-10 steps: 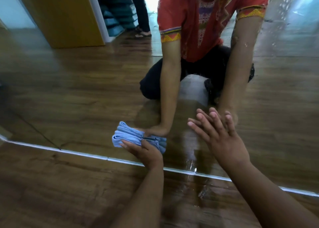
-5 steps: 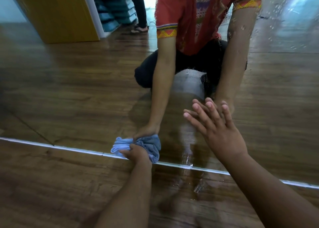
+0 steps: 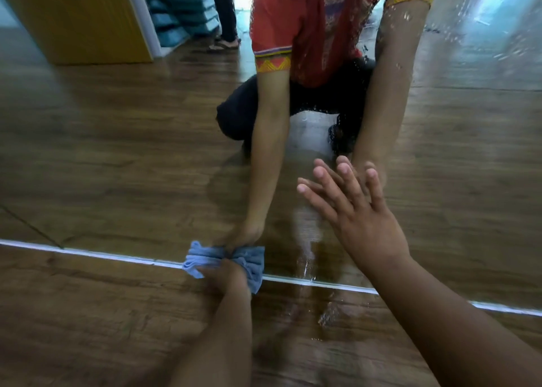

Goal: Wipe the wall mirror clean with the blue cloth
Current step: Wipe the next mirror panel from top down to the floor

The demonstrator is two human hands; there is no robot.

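The left hand [image 3: 227, 273] is gripping the bunched blue cloth [image 3: 202, 257], pressing it against the wall mirror [image 3: 117, 152] at its bottom edge, while the right hand [image 3: 360, 219], well apart to the cloth's upper right, is lying flat-fingered on the glass.

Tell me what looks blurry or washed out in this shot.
Head view: the left hand gripping the bunched blue cloth is motion-blurred; pale glare and droplets wash out the large wall mirror at upper right; the flat right hand looks sharper.
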